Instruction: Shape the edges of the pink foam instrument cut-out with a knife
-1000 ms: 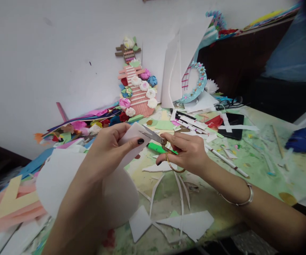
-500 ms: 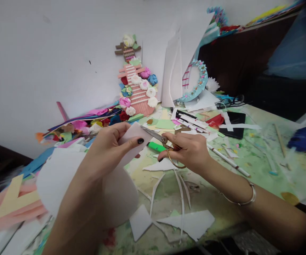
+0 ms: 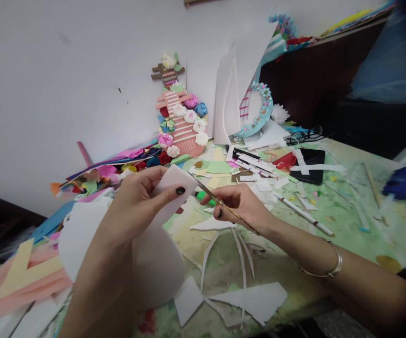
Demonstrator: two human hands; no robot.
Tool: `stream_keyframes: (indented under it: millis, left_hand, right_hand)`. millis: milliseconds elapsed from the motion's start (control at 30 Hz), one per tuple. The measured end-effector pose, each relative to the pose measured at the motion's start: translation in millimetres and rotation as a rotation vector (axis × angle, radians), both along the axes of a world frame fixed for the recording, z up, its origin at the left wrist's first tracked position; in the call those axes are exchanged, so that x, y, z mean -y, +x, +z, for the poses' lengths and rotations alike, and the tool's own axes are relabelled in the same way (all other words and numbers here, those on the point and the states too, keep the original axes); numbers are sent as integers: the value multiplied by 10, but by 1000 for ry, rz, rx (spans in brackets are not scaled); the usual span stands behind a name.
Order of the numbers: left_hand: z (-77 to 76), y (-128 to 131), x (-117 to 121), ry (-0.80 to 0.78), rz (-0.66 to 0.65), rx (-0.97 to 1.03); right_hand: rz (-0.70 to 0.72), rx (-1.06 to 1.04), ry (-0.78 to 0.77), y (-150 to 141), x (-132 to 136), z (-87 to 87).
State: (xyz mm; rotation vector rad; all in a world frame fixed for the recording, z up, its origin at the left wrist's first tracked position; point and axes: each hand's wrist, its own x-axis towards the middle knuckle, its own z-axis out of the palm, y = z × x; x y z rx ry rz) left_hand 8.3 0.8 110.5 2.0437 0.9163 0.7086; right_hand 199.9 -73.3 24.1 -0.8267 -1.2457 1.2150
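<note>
My left hand [image 3: 141, 204] pinches a white foam sheet [image 3: 160, 265] near its narrow top, thumb on the front face. The sheet widens into a rounded lower part that hangs below the hand; my forearm covers some of it. In my right hand [image 3: 240, 202] is a pair of scissors [image 3: 220, 202], turned edge-on, with the blades along the right edge of the sheet's top. Whether the blades are apart cannot be made out. Behind the scissors lies a green marker [image 3: 203, 197], partly hidden. White offcuts [image 3: 250, 300] and thin curved strips [image 3: 241, 258] lie on the table below.
A pink paper instrument with paper flowers [image 3: 185, 126] leans on the wall. Right of it stand white sheets [image 3: 227, 98] and a blue ring-shaped piece [image 3: 268, 105]. Several pens [image 3: 252, 162], a black phone-like slab [image 3: 314, 171] and glasses [image 3: 305, 134] lie behind. Coloured paper [image 3: 30, 267] is piled left.
My right hand has turned the scissors from showing their handle loops to edge-on, with the blades now at the sheet's right edge. The left hand has shifted slightly, still holding the sheet.
</note>
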Motion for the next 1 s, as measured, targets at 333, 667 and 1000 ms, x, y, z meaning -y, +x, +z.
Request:
stream_keyframes:
  millis: [333,667,1000]
  left_hand:
    - [-6,19,27,1,-26,-53]
    - [11,56,56,-29,9,-70]
    - [16,87,65,-45,-6,-62]
  right_hand:
    - [-189,204,-3,46,-17,-7]
    - [-308,394,92,59,-11,-11]
    - [-351,310,75,82,-49,-9]
